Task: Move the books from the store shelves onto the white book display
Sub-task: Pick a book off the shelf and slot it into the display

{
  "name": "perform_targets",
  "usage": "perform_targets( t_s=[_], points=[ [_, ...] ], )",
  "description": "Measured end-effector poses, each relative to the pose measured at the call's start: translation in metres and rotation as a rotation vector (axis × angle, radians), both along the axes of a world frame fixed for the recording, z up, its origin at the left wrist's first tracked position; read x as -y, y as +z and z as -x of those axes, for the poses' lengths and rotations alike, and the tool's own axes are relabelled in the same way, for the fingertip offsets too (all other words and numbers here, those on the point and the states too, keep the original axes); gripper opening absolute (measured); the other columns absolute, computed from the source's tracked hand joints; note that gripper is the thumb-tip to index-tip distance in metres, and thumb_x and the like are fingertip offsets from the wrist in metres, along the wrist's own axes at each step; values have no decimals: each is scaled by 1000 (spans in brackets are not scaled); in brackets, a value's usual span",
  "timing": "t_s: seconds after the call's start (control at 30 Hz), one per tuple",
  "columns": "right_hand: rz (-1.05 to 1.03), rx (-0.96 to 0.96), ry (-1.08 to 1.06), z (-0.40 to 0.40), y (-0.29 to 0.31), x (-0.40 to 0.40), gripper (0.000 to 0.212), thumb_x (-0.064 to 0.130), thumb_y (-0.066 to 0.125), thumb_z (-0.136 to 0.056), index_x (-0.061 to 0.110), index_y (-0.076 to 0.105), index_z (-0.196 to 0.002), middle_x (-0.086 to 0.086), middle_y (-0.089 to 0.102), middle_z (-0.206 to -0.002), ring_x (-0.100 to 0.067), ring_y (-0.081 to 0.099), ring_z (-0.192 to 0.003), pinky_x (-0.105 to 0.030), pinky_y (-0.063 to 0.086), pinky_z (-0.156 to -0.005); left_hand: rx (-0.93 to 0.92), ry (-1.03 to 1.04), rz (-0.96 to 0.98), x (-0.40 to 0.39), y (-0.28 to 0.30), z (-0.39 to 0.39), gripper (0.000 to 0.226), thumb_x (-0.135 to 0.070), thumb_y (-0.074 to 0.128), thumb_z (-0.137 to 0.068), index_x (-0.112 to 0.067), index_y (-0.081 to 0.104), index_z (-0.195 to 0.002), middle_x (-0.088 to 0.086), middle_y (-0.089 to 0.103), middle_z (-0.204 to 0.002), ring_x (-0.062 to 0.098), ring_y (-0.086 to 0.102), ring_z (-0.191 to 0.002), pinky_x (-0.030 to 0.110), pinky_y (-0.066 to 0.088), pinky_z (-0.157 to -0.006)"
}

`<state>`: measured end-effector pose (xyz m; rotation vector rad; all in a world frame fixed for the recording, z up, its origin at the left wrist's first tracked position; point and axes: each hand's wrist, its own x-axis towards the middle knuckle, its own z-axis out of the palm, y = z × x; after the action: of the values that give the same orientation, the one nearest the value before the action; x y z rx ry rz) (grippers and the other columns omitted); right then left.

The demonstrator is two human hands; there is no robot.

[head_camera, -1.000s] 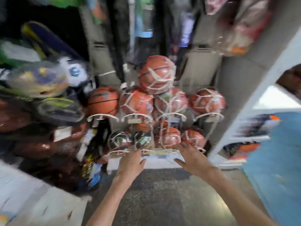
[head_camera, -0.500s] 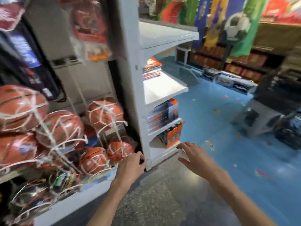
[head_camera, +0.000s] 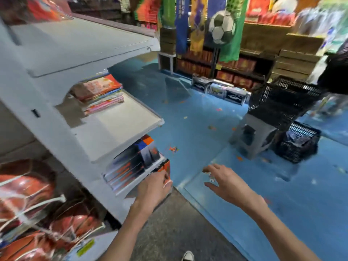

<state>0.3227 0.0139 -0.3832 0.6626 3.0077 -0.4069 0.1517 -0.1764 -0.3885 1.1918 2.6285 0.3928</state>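
Stacked books [head_camera: 101, 94] are lying on the white shelves [head_camera: 120, 129]; left hand [head_camera: 153, 187] and right hand [head_camera: 226, 182] are hovering, fingers spread, holding nothing.

One head-worn wide-angle view looks forward and down, close to the white shelf unit [head_camera: 62, 117] at 10 o'clock (edges blurred), blue floor [head_camera: 216, 129] stretching toward 1 o'clock.

Arms: both forearms bare, no sleeves in view
Footwear: dark shoe [head_camera: 187, 256] with white toe cap
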Motion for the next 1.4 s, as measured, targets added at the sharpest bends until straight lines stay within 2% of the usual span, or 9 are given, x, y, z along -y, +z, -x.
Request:
perform_targets(
  t_s=[0.1, 0.27, 0.47, 0.67, 0.8, 1.0, 1.1, 1.27, 1.4],
  points=[
    [-18, 4, -6, 32, 9, -60, 43, 42, 62, -95, 24, 52, -132, 4, 58, -130, -23, 57, -118, -36, 43, -100, -10, -17, 18, -65, 4, 30, 28, -47, 56, -97, -29, 61, -118, -5, 71, -111, 19, 65, -108, 30, 44, -76],
    [-30, 6, -3, 79, 24, -150, 43, 44, 59, -96, 25, 50, -134, 5, 57, -130, -22, 56, -119, -35, 43, -99, 22, -16, 1, -155, 14, 82, 28, -47, 55, -98, -28, 59, -119, -6, 70, -111, 17, 65, -107, 35, 53, -82],
    [-21, -5, 36, 148, 20, -261, 42, 43, 59, -97, 25, 50, -133, 5, 57, -127, -22, 57, -114, -34, 42, -98, 3, 36, 6, -255, 14, 144, 29, -48, 56, -97, -31, 60, -120, -7, 71, -110, 17, 66, -107, 34, 53, -84],
    [-2, -44, 217, 251, 8, -372, 42, 42, 60, -96, 25, 51, -133, 5, 58, -128, -21, 56, -117, -34, 42, -100, 1, 208, 7, -344, 16, 202, 26, -48, 56, -96, -30, 60, -115, -9, 69, -108, 15, 65, -106, 34, 52, -86],
    [17, -55, 393, 331, 16, -425, 41, 42, 58, -97, 25, 50, -134, 5, 58, -128, -21, 56, -119, -33, 41, -100, -15, 396, 13, -382, 35, 238, 25, -49, 56, -96, -30, 60, -113, -11, 70, -104, 12, 66, -102, 32, 50, -81],
    [84, -112, 661, 442, 37, -452, 42, 42, 58, -97, 25, 50, -134, 4, 57, -133, -20, 54, -123, -33, 40, -104, -31, 670, 12, -399, 63, 288, 25, -48, 57, -96, -31, 61, -114, -10, 72, -115, 16, 66, -106, 32, 54, -83],
    [114, -125, 782, 496, 42, -451, 42, 40, 56, -99, 24, 48, -136, 4, 55, -135, -20, 53, -123, -32, 39, -105, -20, 792, -20, -400, 66, 319, 21, -49, 57, -96, -33, 61, -110, -11, 72, -107, 14, 68, -96, 35, 57, -82],
    [142, -111, 904, 588, 38, -437, 43, 40, 58, -98, 26, 48, -138, 5, 55, -135, -20, 54, -123, -30, 40, -103, 15, 928, -66, -396, 54, 381, 16, -46, 58, -97, -34, 61, -107, -13, 69, -90, 9, 65, -80, 31, 55, -72],
    [161, -36, 1009, 658, 40, -420, 44, 41, 61, -97, 26, 48, -137, 4, 55, -136, -23, 56, -121, -34, 45, -102, 58, 1070, -130, -381, 48, 423, 16, -44, 59, -96, -32, 62, -106, -13, 69, -94, 13, 66, -84, 31, 54, -73]
  ],
)
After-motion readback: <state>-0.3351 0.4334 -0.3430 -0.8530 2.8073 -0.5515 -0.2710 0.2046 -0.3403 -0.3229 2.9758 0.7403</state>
